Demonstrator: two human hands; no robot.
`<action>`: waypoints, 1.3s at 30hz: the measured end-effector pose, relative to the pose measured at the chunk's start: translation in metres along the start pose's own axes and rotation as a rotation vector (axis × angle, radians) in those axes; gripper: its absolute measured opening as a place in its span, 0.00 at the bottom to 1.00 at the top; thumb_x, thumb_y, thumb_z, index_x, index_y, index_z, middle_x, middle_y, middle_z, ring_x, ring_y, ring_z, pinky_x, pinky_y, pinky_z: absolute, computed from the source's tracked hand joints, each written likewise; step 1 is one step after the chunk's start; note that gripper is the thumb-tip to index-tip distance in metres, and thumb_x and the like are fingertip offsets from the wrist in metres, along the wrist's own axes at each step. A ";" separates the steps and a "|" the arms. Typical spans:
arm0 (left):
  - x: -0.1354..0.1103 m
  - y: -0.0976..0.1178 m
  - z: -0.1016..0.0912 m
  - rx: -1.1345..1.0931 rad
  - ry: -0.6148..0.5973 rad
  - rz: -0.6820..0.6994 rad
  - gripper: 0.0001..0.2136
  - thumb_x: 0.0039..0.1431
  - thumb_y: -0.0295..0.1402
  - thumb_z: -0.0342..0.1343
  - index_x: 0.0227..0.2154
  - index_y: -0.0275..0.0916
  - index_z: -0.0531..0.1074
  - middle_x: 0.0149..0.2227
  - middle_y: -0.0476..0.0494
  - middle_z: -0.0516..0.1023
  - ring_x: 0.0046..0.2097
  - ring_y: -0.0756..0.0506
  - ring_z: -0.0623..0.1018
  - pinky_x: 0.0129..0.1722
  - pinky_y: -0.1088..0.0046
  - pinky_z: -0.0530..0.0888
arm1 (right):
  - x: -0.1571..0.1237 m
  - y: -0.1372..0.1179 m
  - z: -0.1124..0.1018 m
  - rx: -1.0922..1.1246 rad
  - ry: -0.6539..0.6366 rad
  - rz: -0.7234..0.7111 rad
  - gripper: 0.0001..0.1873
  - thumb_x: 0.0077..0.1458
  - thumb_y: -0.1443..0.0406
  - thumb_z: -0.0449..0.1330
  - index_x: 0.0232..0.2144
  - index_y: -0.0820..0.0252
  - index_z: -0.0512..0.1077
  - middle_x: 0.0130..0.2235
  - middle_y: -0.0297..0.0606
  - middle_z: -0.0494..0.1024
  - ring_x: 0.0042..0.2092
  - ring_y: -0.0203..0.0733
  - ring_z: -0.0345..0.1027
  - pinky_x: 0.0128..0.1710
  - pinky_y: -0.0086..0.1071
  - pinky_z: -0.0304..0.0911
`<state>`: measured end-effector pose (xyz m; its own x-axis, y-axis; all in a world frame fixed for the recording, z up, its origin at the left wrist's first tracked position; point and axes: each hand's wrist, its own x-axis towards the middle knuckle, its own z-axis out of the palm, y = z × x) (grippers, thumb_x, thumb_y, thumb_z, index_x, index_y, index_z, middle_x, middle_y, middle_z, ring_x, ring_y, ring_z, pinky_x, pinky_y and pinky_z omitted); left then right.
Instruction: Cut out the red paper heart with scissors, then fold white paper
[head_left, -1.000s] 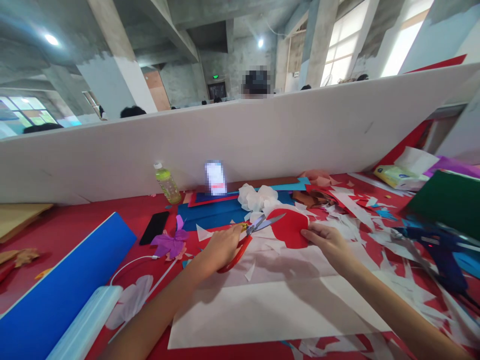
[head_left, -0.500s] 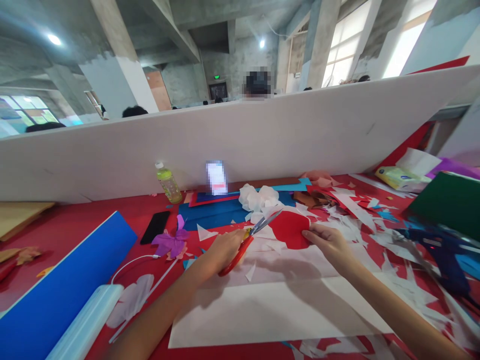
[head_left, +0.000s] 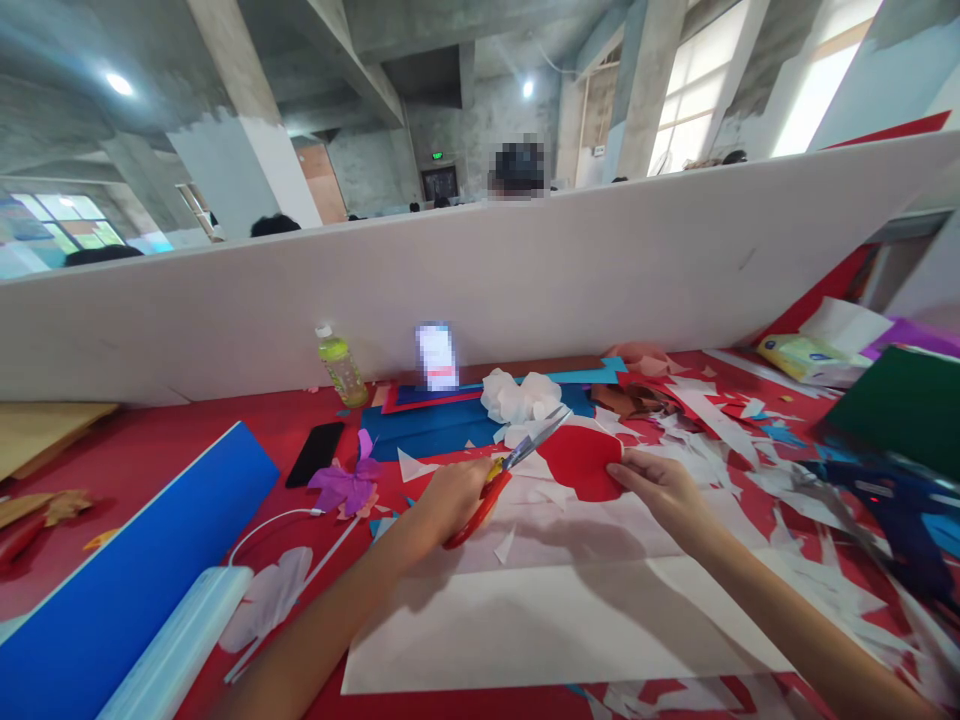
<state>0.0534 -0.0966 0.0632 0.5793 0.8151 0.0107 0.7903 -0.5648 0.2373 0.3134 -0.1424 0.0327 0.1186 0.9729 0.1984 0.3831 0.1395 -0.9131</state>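
My left hand (head_left: 456,497) is wrapped round the red handles of a pair of scissors (head_left: 534,442). The blades point up and to the right, at the left edge of a rounded red paper piece (head_left: 583,462). My right hand (head_left: 661,484) pinches that piece by its right side, thumb in front. Pale paper seems to lie along the piece's upper edge. Under both hands spreads a large white sheet (head_left: 570,625). Just behind the blades sits a white paper flower (head_left: 520,395).
Paper scraps (head_left: 810,570) litter the right side, near a dark blue glue gun (head_left: 892,510). At left are a purple flower (head_left: 349,483), a black phone (head_left: 315,455) and a blue board (head_left: 157,560). A bottle (head_left: 343,370) and a lit phone (head_left: 437,357) stand by the white partition (head_left: 600,270).
The whole view has shifted slightly, so things sit a little further right. The scissors' blades look closer together than before. Both hands keep their holds.
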 end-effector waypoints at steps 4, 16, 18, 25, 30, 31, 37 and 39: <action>-0.002 -0.001 -0.005 0.032 -0.014 -0.025 0.09 0.59 0.31 0.41 0.32 0.39 0.67 0.31 0.44 0.75 0.31 0.44 0.74 0.27 0.72 0.61 | 0.001 0.004 0.000 -0.008 -0.001 -0.020 0.17 0.47 0.53 0.55 0.17 0.58 0.62 0.20 0.31 0.61 0.24 0.35 0.53 0.24 0.30 0.49; -0.020 -0.010 -0.004 0.001 -0.078 -0.022 0.16 0.60 0.32 0.39 0.50 0.39 0.58 0.51 0.38 0.68 0.46 0.41 0.71 0.40 0.67 0.67 | 0.002 0.011 -0.001 -0.044 -0.068 -0.034 0.16 0.49 0.54 0.54 0.19 0.59 0.62 0.20 0.31 0.62 0.25 0.35 0.54 0.24 0.30 0.49; -0.021 -0.005 -0.008 0.010 -0.111 -0.034 0.14 0.60 0.32 0.39 0.48 0.37 0.60 0.48 0.38 0.70 0.43 0.41 0.72 0.37 0.68 0.67 | 0.000 0.008 0.000 -0.081 -0.076 -0.059 0.17 0.50 0.54 0.53 0.18 0.58 0.60 0.20 0.30 0.58 0.24 0.34 0.51 0.23 0.30 0.47; -0.019 0.003 -0.014 0.077 -0.131 -0.014 0.13 0.58 0.31 0.41 0.44 0.36 0.62 0.45 0.38 0.71 0.39 0.40 0.73 0.31 0.70 0.66 | -0.003 0.002 0.001 -0.126 -0.133 -0.072 0.19 0.51 0.55 0.51 0.16 0.58 0.54 0.20 0.28 0.51 0.23 0.33 0.47 0.22 0.29 0.45; -0.018 -0.005 -0.006 0.081 -0.098 0.007 0.13 0.60 0.32 0.38 0.46 0.37 0.62 0.44 0.39 0.72 0.39 0.40 0.74 0.33 0.69 0.66 | -0.002 0.002 0.000 -0.112 -0.157 -0.068 0.18 0.51 0.55 0.51 0.17 0.58 0.56 0.20 0.29 0.54 0.24 0.33 0.49 0.23 0.29 0.46; -0.018 -0.006 -0.005 0.074 -0.087 0.007 0.13 0.61 0.33 0.37 0.45 0.37 0.62 0.43 0.40 0.72 0.39 0.40 0.74 0.33 0.69 0.67 | -0.002 0.002 -0.001 -0.110 -0.158 -0.066 0.18 0.51 0.55 0.51 0.17 0.58 0.56 0.20 0.29 0.54 0.24 0.33 0.49 0.23 0.29 0.47; -0.018 -0.012 -0.002 0.099 -0.064 0.017 0.12 0.61 0.34 0.38 0.39 0.38 0.65 0.39 0.42 0.75 0.37 0.42 0.74 0.32 0.71 0.66 | -0.001 0.003 0.000 -0.111 -0.148 -0.056 0.18 0.50 0.54 0.51 0.17 0.58 0.56 0.20 0.28 0.52 0.24 0.33 0.47 0.22 0.29 0.45; -0.018 -0.013 -0.002 0.123 -0.065 0.035 0.11 0.61 0.31 0.39 0.37 0.37 0.66 0.38 0.42 0.75 0.37 0.43 0.74 0.33 0.71 0.66 | 0.000 0.004 0.000 -0.119 -0.148 -0.058 0.18 0.51 0.54 0.51 0.17 0.58 0.56 0.20 0.29 0.53 0.24 0.33 0.47 0.23 0.29 0.45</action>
<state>0.0326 -0.1034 0.0622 0.6153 0.7869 -0.0467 0.7857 -0.6075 0.1166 0.3152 -0.1422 0.0295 -0.0390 0.9816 0.1867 0.4919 0.1815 -0.8515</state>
